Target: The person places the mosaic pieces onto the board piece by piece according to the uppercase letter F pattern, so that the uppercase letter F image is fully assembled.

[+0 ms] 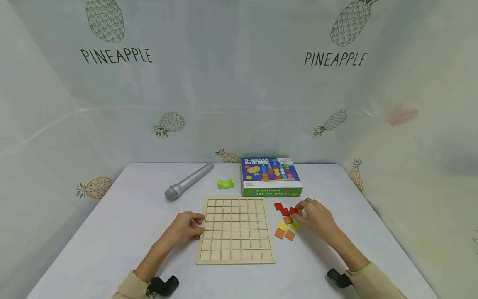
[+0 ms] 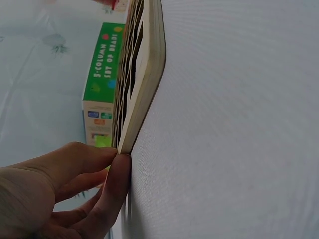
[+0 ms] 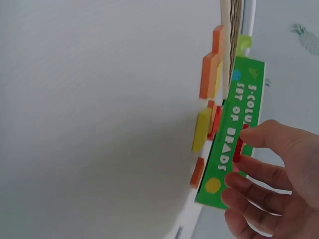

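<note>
The wooden grid board (image 1: 236, 262) lies flat on the white table in the head view, its square cells bare. My left hand (image 1: 183, 227) is at its left edge; in the left wrist view the thumb and a finger pinch the rim. To the right of the board, my right hand (image 1: 318, 218) pinches a small red square tile (image 3: 240, 146) between thumb and index finger, raised above the others. Below that hand lie red tiles (image 1: 278, 206), orange tiles (image 1: 279, 234) and yellow tiles (image 1: 282, 226). Another orange tile (image 1: 300, 213) is partly hidden by the fingers.
A blue and green bead-set box (image 1: 271, 176) lies behind the board. Left of it are a lime-green curved piece (image 1: 225, 183) and a silver microphone (image 1: 189, 182). A pineapple-printed cloth (image 1: 239, 83) hangs behind the table. Both wrists wear a black device.
</note>
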### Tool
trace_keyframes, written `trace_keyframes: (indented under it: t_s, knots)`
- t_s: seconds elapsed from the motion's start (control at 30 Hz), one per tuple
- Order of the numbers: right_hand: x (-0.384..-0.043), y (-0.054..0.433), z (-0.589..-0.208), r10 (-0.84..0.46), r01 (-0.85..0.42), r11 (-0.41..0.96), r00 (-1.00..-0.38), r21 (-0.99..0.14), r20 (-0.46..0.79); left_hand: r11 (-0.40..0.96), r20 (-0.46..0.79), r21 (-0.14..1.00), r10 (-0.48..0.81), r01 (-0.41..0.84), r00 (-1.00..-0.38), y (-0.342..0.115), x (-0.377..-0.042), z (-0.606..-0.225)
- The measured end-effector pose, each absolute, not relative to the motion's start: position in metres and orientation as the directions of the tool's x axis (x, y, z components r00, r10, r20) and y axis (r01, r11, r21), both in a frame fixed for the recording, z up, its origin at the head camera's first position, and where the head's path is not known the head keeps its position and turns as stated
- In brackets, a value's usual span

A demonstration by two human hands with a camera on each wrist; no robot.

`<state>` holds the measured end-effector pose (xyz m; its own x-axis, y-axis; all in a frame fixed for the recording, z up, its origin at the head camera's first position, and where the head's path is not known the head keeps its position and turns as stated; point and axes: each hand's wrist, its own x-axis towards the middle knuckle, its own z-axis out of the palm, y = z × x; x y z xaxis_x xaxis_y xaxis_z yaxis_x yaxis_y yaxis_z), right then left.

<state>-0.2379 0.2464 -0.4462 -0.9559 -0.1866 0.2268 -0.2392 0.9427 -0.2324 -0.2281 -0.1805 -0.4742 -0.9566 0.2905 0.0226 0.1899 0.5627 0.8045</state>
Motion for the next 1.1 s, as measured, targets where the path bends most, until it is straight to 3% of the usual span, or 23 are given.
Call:
trace_keyframes:
  t_s: [0.63,1.1]
  knots:
    - [-0.260,0.184,-0.446,-0.254,-0.290,0.913,-0.955,-0.288,0.155,0.568,0.035,0.798,0.290,0.201,-0.956,-0.179,-0.227,-0.474]
    - [-0.276,0.138,-0.446,-0.404,-0.427,0.863,-0.904,-0.270,0.137,0.587,0.036,0.785,0.280,0.200,-0.959,-0.178,-0.227,-0.471]
